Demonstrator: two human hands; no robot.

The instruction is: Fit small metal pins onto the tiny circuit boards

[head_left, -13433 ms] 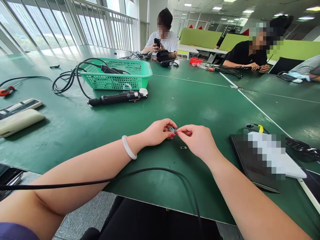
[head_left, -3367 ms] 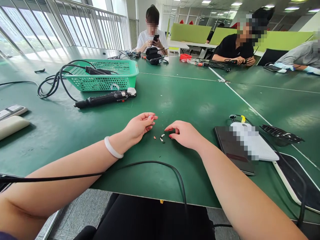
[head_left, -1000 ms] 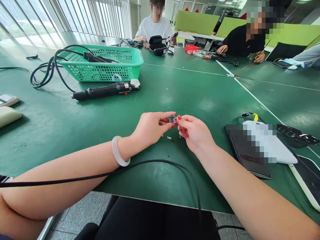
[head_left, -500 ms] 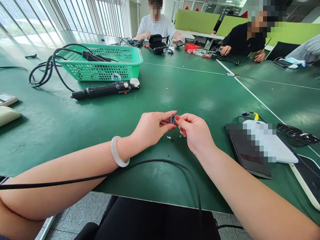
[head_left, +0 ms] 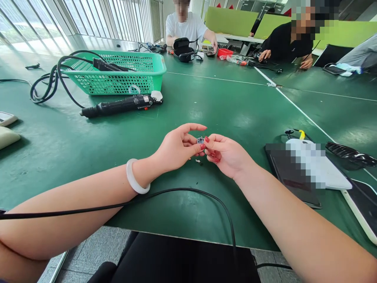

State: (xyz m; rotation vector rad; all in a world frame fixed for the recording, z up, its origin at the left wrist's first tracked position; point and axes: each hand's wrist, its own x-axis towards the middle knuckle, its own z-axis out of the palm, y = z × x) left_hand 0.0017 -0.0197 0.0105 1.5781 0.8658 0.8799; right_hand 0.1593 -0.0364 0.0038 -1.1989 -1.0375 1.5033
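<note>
A tiny dark part with a silvery, greyish face is pinched between my two hands above the green table; its exact kind is too small to make out. My left hand grips it with the thumb from below, while the index finger stretches out above it. From the other side, my right hand closes thumb and index finger at the part's right edge. Beneath the hands, a small light-coloured piece and a black bit lie on the table.
A black electric screwdriver lies before a green basket with a coiled cable. A black cable crosses over my left forearm. Dark and white flat devices lie at right. Two people sit across the table.
My left index finger has lifted off the small part, and the part has turned, showing a lighter face. The right hand has shifted slightly left. Across the table, a person's arm has moved.
</note>
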